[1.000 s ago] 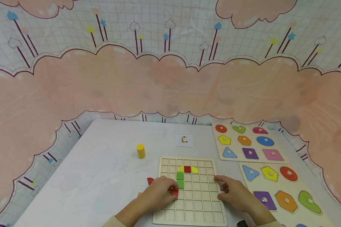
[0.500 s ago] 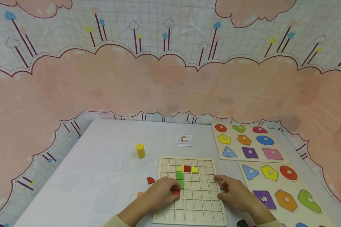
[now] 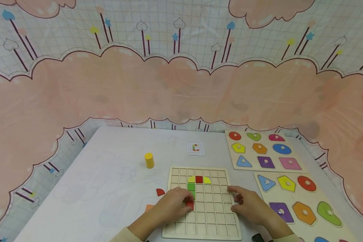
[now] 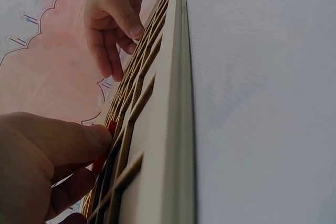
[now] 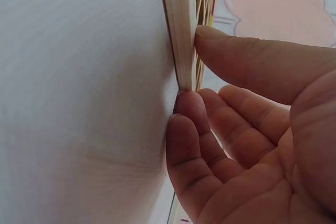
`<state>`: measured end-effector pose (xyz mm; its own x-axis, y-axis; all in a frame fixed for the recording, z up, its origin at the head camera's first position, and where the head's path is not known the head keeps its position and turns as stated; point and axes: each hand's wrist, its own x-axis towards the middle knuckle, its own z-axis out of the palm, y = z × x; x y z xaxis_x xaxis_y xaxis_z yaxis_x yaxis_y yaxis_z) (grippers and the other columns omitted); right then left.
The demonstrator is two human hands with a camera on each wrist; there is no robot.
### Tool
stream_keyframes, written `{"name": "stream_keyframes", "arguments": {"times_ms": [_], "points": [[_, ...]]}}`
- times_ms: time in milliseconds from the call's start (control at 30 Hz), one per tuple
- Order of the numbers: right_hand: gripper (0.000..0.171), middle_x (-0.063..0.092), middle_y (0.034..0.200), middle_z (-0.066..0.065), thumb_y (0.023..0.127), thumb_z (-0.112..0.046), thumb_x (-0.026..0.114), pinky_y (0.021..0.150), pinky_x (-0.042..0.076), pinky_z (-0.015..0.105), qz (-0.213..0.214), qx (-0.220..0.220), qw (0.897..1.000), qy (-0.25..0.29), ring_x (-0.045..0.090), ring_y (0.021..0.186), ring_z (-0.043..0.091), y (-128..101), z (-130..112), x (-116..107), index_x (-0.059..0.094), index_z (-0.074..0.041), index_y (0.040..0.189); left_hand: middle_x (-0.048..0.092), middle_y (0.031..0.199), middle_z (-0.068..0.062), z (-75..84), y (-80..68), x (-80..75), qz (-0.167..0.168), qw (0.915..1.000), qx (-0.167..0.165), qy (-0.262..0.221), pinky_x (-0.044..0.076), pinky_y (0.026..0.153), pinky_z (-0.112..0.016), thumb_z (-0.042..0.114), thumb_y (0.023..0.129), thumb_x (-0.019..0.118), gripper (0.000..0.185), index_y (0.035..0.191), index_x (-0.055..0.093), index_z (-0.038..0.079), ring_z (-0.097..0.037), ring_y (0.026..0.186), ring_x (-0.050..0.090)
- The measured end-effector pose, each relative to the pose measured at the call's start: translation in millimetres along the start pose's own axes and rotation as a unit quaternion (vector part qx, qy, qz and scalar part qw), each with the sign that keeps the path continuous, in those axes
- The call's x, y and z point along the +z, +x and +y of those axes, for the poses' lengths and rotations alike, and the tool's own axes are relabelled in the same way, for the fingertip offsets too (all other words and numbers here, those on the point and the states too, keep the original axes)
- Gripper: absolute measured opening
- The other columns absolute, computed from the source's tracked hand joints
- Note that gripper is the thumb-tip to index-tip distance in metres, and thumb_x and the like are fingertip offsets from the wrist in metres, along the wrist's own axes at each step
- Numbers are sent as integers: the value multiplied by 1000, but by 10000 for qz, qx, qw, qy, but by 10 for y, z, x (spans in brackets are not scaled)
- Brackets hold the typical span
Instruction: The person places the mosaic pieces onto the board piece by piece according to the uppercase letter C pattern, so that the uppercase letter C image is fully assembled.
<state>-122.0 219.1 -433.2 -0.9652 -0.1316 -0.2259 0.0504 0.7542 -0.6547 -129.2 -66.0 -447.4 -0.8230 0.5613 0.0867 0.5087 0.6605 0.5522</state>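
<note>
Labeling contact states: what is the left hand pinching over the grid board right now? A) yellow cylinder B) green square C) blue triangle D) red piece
D: the left hand pinches a red piece at a cell of the grid board, just below the green squares; the yellow cylinder stands apart on the table.

Head view looked forward and down from above onto the desk [image 3: 109, 174], taking in the whole grid board [image 3: 204, 201] with backdrop behind. Left wrist view sat very near, skimming along the grid board [image 4: 157, 129] edge-on. Right wrist view pressed close against the grid board [image 5: 181, 24] at its side edge. Shared among all three: that board.
</note>
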Motion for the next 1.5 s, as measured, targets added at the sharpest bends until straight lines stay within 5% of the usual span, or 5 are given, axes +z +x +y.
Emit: {"name": "stream_keyframes", "arguments": {"times_ms": [1500], "points": [[59,60,93,0,77,-7,83,77,48,38,17,31,9999,-98,54,86,19,-2,-3,-1,63,-13,133,60,90,16,-15,15,10,51,9998,-134,-122,49,79,-27,11,84,77,15,97,72,18,-5,86,52]]}}
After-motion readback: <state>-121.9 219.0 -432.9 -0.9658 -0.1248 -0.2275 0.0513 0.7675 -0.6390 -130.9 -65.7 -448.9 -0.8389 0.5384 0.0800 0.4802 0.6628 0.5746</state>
